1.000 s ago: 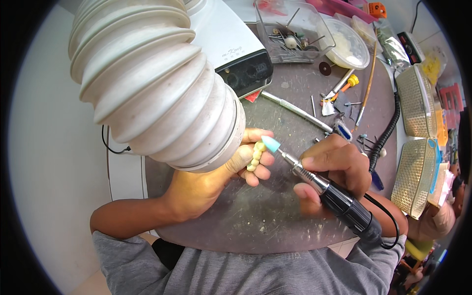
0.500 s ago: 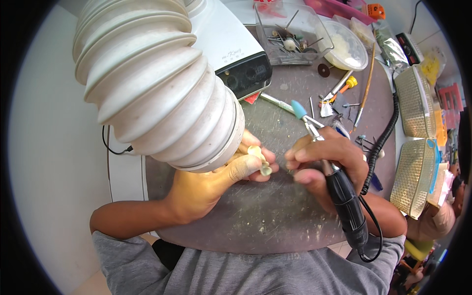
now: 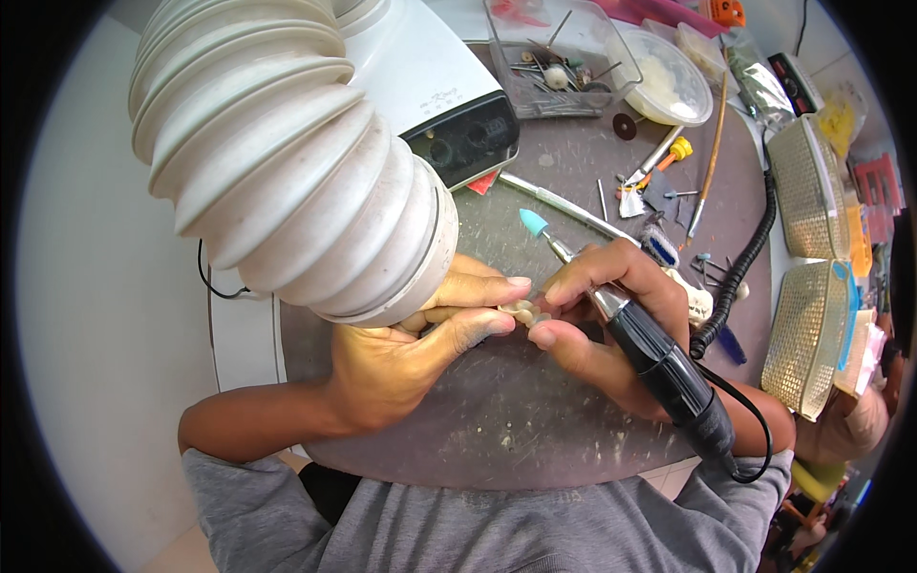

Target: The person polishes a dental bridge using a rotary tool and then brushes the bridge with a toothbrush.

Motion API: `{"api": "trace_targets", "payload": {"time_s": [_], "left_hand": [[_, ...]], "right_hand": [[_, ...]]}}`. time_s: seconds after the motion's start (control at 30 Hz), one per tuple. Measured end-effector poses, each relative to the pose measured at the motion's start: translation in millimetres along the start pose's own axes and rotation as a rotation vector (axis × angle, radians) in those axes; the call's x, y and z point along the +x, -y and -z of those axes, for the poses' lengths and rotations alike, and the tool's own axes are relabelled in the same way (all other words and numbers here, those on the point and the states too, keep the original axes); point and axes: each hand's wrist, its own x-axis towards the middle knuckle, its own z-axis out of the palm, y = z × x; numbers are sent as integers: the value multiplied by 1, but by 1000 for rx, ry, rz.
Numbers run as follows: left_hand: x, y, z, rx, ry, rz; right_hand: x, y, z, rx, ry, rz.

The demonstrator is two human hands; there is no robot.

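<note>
A small ivory dental bridge with rounded tooth shapes is held between both hands at the table's middle. My left hand is closed, thumb and fingers pinching the bridge's left end. My right hand grips a black and silver rotary handpiece, while its thumb and fingertips pinch the bridge's right end. The handpiece's pale blue pointed polishing bit points up and left, apart from the bridge. A ribbed white hose hangs over my left hand and hides part of its fingers.
A white machine stands behind the hose. Beyond my hands are a clear box of rotary bits, a round plastic tub, a brush and a metal-handled tool. A coiled cord and wicker baskets line the right side.
My right hand has moved left, and its fingertips now meet the dental bridge, which my left hand held alone before. The handpiece and its bit have shifted left with it.
</note>
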Motion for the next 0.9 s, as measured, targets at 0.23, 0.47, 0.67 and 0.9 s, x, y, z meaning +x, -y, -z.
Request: {"api": "trace_targets", "payload": {"time_s": [0.23,0.47,0.67,0.9], "left_hand": [[1,8,7,209,16,-193],[1,5,5,189,3,-218],[2,1,6,288,47,-247],[0,2,2,204,-27,-68]], "right_hand": [[0,0,2,-29,9,-1],[1,0,1,-56,6,4],[1,0,3,-71,18,19],[1,0,3,-54,25,28]]}}
